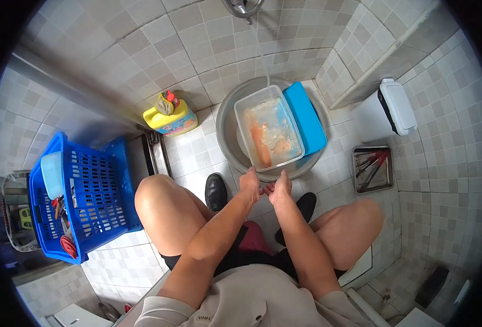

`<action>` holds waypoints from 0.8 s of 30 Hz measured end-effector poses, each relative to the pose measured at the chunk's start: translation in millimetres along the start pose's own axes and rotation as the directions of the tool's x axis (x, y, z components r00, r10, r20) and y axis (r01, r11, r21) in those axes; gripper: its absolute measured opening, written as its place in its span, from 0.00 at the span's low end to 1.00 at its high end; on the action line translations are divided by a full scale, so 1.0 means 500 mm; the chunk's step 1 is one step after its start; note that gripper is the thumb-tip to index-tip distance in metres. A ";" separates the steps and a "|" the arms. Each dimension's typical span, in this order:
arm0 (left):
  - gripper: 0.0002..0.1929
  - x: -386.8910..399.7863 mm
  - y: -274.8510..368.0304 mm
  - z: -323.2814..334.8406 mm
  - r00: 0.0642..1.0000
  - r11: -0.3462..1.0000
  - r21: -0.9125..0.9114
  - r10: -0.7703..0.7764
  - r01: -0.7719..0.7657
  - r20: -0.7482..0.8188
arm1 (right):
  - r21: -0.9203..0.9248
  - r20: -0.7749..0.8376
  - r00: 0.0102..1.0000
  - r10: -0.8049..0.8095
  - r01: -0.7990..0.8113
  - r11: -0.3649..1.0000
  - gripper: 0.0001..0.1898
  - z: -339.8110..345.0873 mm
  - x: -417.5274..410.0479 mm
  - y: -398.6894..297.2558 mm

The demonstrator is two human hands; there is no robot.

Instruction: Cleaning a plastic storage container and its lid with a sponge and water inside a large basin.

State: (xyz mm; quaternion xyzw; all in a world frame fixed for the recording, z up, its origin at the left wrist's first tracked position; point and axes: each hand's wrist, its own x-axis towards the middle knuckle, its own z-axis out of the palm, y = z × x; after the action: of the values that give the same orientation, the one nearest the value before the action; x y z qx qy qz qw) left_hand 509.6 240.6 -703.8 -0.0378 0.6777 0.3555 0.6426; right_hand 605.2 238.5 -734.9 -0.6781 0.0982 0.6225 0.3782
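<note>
A clear rectangular plastic container (244,126) rests tilted in a round grey basin (224,126) on the tiled floor. Inside it lie shallow water and an orange stain or residue (259,143). A thin stream of water (262,57) falls from above to the container's far end. My left hand (250,184) is at the container's near left corner; whether its fingers grip the rim is unclear. Close by on its right, my right hand (281,190) has its fingers apart at the basin's near edge, nothing visible in it. A blue plastic lid (306,118) leans along the container's right side.
A metal tap with a hose (241,8) is on the wall. Left stand a yellow detergent jug (177,122) and a blue plastic basket (97,196) holding various items. On the right are a white lidded bin (380,114) and a metal tray (374,169) with red-handled tools.
</note>
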 end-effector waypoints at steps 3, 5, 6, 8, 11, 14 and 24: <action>0.28 0.012 -0.006 0.005 1.000 0.999 -0.040 -0.017 0.016 -0.008 | 0.005 -0.026 0.999 -0.031 0.031 0.999 0.33 0.009 -0.017 -0.005; 0.28 0.037 -0.016 -0.008 0.998 0.991 -0.124 -0.041 0.047 0.053 | 0.025 -0.037 0.999 -0.024 0.025 0.999 0.32 0.032 -0.040 -0.008; 0.28 0.031 -0.017 0.002 0.999 0.992 -0.121 -0.042 0.046 0.031 | 0.044 -0.068 0.998 -0.014 0.017 0.999 0.30 0.030 -0.042 -0.013; 0.25 0.014 -0.027 0.025 1.000 0.991 -0.133 -0.017 0.019 0.015 | 0.078 -0.019 1.000 -0.025 0.026 0.997 0.30 0.020 -0.014 -0.011; 0.24 0.021 -0.036 0.031 0.997 0.986 -0.152 0.062 -0.068 -0.043 | 0.087 0.031 0.999 -0.040 0.037 0.996 0.29 0.036 -0.017 -0.009; 0.23 0.041 -0.046 0.024 0.998 0.993 -0.106 0.053 -0.054 -0.017 | 0.094 0.012 1.000 -0.006 0.005 0.996 0.29 0.044 -0.032 -0.018; 0.33 0.019 -0.020 -0.002 0.988 0.997 -0.039 -0.057 0.064 0.146 | -0.095 -0.235 0.958 -0.166 0.148 0.984 0.32 -0.019 0.039 -0.074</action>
State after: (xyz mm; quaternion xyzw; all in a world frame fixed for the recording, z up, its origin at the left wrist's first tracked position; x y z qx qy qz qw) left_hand 512.2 236.2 -716.8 -0.0466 0.6197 0.3525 0.6997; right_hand 638.8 264.9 -738.9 -0.7686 0.0656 0.5064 0.3854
